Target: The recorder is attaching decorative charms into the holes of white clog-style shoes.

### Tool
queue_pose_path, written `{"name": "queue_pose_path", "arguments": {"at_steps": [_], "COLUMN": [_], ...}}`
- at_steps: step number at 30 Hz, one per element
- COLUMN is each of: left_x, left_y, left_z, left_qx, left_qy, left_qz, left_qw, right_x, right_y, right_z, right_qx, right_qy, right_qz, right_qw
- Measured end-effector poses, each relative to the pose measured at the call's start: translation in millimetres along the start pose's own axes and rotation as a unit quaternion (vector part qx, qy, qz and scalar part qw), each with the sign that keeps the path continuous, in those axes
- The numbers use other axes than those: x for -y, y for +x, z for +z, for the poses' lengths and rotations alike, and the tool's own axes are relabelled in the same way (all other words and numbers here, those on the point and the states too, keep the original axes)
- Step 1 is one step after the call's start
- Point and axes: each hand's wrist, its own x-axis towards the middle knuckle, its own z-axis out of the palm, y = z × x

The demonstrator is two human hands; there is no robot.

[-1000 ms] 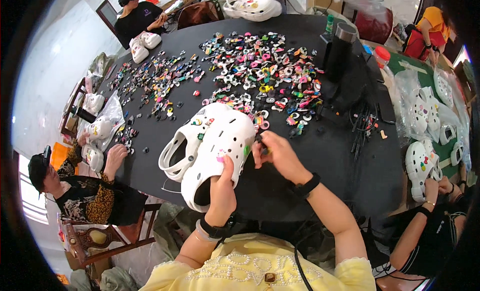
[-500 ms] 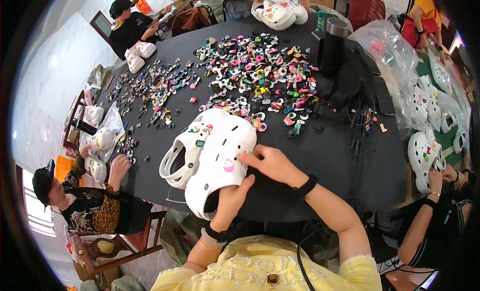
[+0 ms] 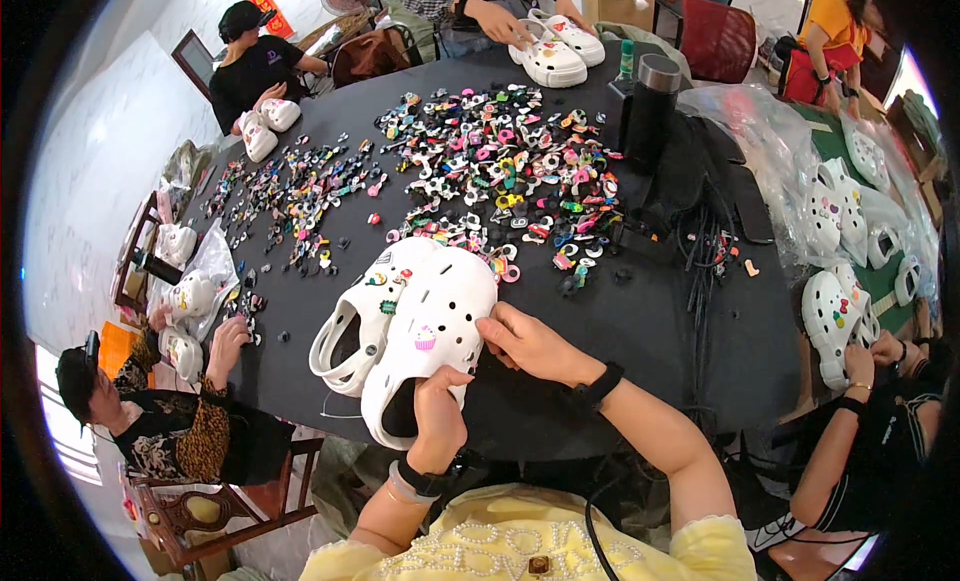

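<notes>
Clogs (image 3: 450, 293): plain white; cupcake charm (image 3: 425, 339) shows pink. Loose charms (image 3: 510, 171): mixed pink, white, black, yellow, red, green. Counter (image 3: 750, 371): matte black. Flask (image 3: 648, 121): black, lid silver. Wearer's shirt (image 3: 470, 516): yellow, white bead pattern. Co-worker's sleeve (image 3: 199, 446): leopard-spotted, tan and black. Chair backrest (image 3: 717, 39): dark red.

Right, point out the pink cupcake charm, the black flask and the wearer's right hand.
Pink cupcake charm (image 3: 425, 338): head view, on the middle of its face.
Black flask (image 3: 650, 123): head view, on its dark body below the silvery cap.
Right hand (image 3: 536, 344): head view, on the back of the hand.
</notes>
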Motion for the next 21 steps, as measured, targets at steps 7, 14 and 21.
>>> {"name": "queue_pose_path", "arguments": {"at_steps": [7, 14, 21], "left_x": [-11, -17, -37], "left_y": [2, 5, 11], "left_z": [7, 14, 3], "left_qx": [0.029, 0.026, 0.079], "left_qy": [-0.043, -0.064, -0.174], "left_qz": [-0.04, -0.006, 0.0], "left_qw": [0.998, 0.998, 0.981], "right_x": [-2, -5, 4], "right_y": [4, 5, -2], "right_z": [-7, -5, -3], "right_qx": [0.031, 0.033, 0.079], "right_qy": [0.057, 0.077, 0.16], "right_qz": [-0.029, -0.044, -0.105], "right_qw": [0.997, 0.996, 0.978]}}
